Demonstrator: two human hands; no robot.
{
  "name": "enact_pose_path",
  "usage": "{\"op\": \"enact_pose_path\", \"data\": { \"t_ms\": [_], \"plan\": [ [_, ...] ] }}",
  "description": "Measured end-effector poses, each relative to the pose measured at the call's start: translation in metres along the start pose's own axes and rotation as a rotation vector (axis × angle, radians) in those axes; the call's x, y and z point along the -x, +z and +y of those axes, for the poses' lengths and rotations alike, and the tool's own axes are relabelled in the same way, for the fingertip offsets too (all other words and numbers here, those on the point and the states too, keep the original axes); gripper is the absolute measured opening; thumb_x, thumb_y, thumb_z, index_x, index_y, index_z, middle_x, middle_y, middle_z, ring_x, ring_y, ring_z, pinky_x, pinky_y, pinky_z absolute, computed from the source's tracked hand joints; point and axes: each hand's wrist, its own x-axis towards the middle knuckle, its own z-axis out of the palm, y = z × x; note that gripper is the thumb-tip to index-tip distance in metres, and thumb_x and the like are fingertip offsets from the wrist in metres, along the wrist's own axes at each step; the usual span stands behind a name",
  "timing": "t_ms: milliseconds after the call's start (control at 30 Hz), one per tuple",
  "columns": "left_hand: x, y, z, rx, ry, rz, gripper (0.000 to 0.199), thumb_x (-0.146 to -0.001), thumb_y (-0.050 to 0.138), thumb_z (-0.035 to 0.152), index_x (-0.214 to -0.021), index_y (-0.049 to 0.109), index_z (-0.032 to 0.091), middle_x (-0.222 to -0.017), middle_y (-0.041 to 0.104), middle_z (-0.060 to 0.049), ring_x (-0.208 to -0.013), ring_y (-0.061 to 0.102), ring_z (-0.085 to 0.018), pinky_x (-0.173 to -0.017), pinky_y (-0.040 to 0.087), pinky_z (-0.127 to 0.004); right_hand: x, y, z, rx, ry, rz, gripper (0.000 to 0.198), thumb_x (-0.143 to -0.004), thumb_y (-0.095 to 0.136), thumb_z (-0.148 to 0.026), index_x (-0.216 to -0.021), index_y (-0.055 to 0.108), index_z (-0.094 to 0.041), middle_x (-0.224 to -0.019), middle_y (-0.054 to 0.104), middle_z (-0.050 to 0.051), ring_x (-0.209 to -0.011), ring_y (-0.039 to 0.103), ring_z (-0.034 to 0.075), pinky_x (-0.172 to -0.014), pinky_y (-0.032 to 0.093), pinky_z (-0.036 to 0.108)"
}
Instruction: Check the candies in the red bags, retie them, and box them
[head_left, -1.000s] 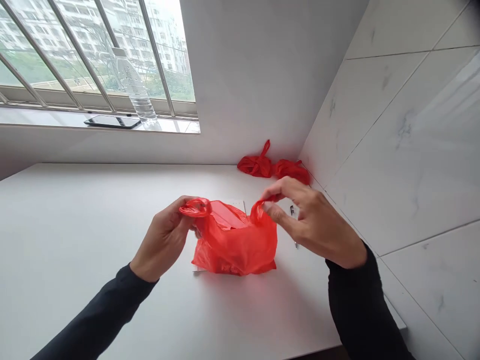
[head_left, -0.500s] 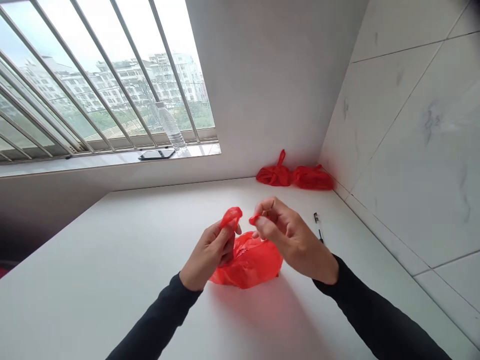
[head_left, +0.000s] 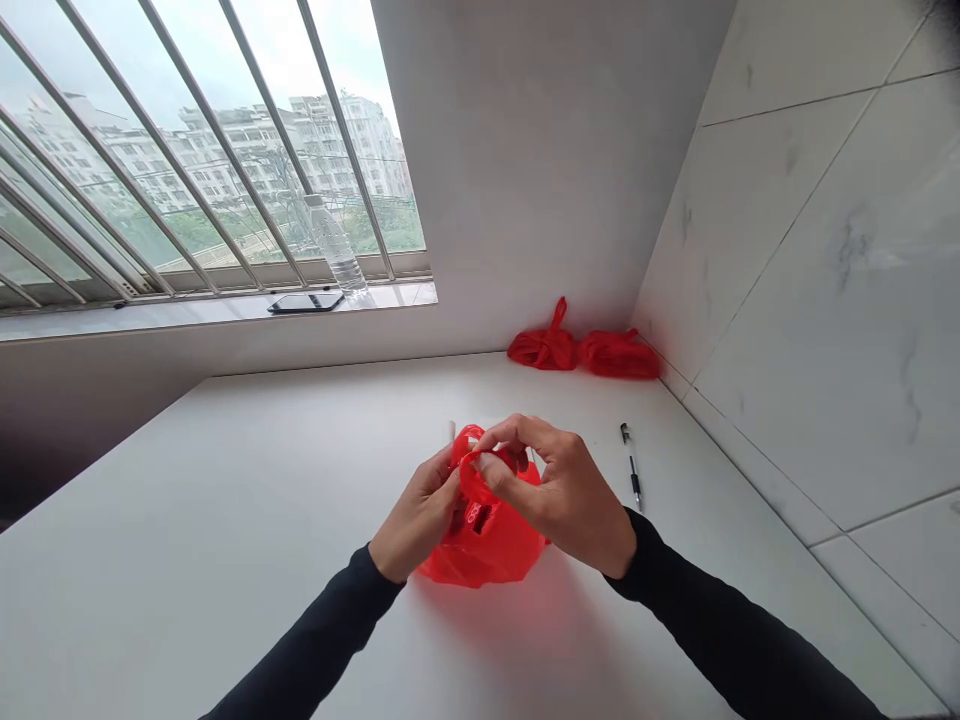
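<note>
Between my hands is a thin red plastic bag (head_left: 484, 560), its body resting on the white table. My left hand (head_left: 421, 508) pinches the gathered top of the bag from the left. From the right, my right hand (head_left: 559, 490) has thumb and forefinger closed on a looped handle of the same bag. The two handle loops now meet close together above the bag. Some white lettering shows on the red plastic below the fingers. What lies inside the bag is mostly hidden.
Two red bags (head_left: 541, 350) sit in the back corner by the tiled wall (head_left: 825, 300). A black-and-clear pen (head_left: 631, 468) lies right of my right hand. On the windowsill are a phone (head_left: 306, 302) and a clear water bottle (head_left: 335, 245). The white table (head_left: 225, 520) spreads around the bag.
My right hand has moved left and a little down, bringing its handle against the one in my left hand. The loops were apart before. The pen shows more fully now.
</note>
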Motion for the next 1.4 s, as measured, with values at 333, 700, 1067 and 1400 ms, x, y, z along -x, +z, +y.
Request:
{"op": "enact_pose_path", "data": {
  "t_ms": [333, 700, 1067, 1400],
  "plan": [
    [0.007, 0.0, -0.001, -0.029, 0.13, -0.283, 0.045, -0.081, 0.062, 0.018, -0.125, 0.056, 0.027, -0.101, 0.056, -0.004, -0.084, 0.051, -0.019, -0.075, 0.046, -0.034, -0.004, -0.005, 0.003, -0.112, 0.18, -0.003, 0.009, -0.091, 0.069, -0.03, -0.097, 0.066, -0.024, -0.086, 0.074, -0.003, -0.079, 0.069, 0.014, -0.072, 0.054, 0.028],
    [0.003, -0.002, -0.006, -0.066, 0.083, -0.243, 0.034, -0.095, 0.061, 0.04, -0.071, 0.052, 0.018, -0.063, 0.044, 0.004, -0.056, 0.037, -0.01, -0.055, 0.034, -0.025, -0.001, -0.01, 0.004, 0.042, -0.043, -0.121, 0.036, -0.101, 0.057, -0.029, -0.137, 0.062, -0.03, -0.13, 0.059, 0.007, -0.127, 0.051, 0.021, -0.106, 0.047, 0.042],
    [-0.003, -0.008, -0.005, 0.512, -0.098, -0.034, 0.029, -0.093, 0.065, 0.047, -0.103, 0.074, 0.022, -0.091, 0.068, -0.005, -0.069, 0.056, -0.013, -0.066, 0.051, -0.026, -0.011, -0.019, 0.007, -0.202, 0.061, -0.052, 0.01, -0.099, 0.062, -0.03, -0.099, 0.07, -0.024, -0.103, 0.07, 0.001, -0.101, 0.065, 0.017, -0.098, 0.052, 0.037],
    [-0.001, -0.009, -0.003, 0.554, -0.038, -0.088, 0.025, -0.093, 0.067, 0.037, -0.111, 0.073, 0.021, -0.106, 0.07, -0.009, -0.092, 0.068, -0.022, -0.077, 0.057, -0.03, -0.006, -0.013, 0.008, 0.062, -0.333, -0.354, 0.013, -0.091, 0.074, -0.023, -0.104, 0.075, -0.027, -0.122, 0.063, 0.006, -0.128, 0.053, 0.022, -0.113, 0.042, 0.044]
  ]
}}
